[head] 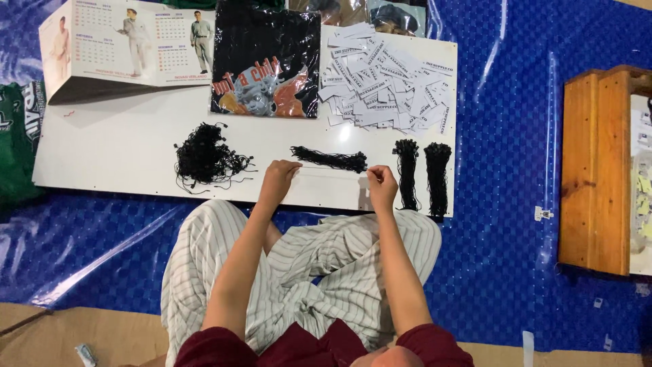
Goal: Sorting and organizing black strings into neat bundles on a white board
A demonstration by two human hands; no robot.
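I sit cross-legged at a white board (122, 156) laid on a blue tarp. My left hand (278, 178) and my right hand (382, 185) pinch the two ends of a thin pale string (333, 170) stretched between them. Just behind the string lies a straightened bundle of black cords (331, 160). A loose tangle of black cords (204, 158) sits left of my left hand. Two tidy upright bundles of black cords (406, 173) (437, 177) lie right of my right hand.
A pile of white paper tags (384, 85) and a bagged black printed shirt (266, 61) lie at the board's far side, a folded calendar (129, 47) at far left. A wooden box (596, 170) stands right; green cloth (17, 136) lies left.
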